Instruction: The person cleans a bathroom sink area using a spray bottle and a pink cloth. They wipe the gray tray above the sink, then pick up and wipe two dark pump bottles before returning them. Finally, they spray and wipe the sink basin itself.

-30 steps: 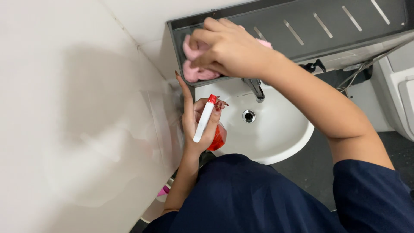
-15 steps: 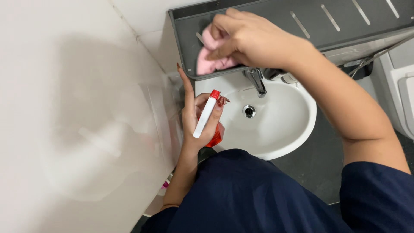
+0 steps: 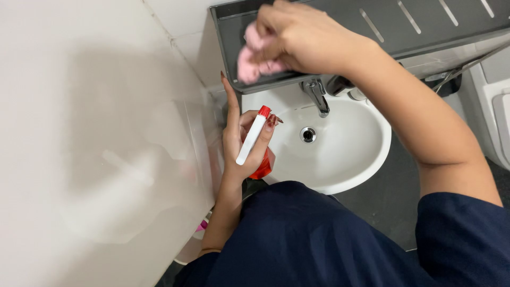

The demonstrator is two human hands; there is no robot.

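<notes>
We hold a pink cloth in our right hand, fingers bunched tight on it, pressing it onto the left end of a grey metal shelf that hangs above the basin. Cloth is a bit motion-blurred; it sits against the shelf's left corner, close to the raised front lip.

Our left hand grips a spray bottle: white trigger head with a red tip on top, red body below the palm. Fingers wrapped round the neck, index finger stretched straight up along the wall side. Bottle hangs over the left rim of the white sink, not touching it as far as we can tell.

Around: chrome tap stands just under the shelf's front edge, right below our right wrist. Drain sits in the bowl's middle. White wall panel runs close along the left, with our left hand nearly against it. A white fixture fills the far right edge; thin hoses run near it under the shelf. Dark floor shows between sink and fixture.

Room is tight: shelf overhangs the back of the bowl, wall crowds the left. Open space is over the bowl's front and right side. Our dark blue sleeves and top cover the bottom.
</notes>
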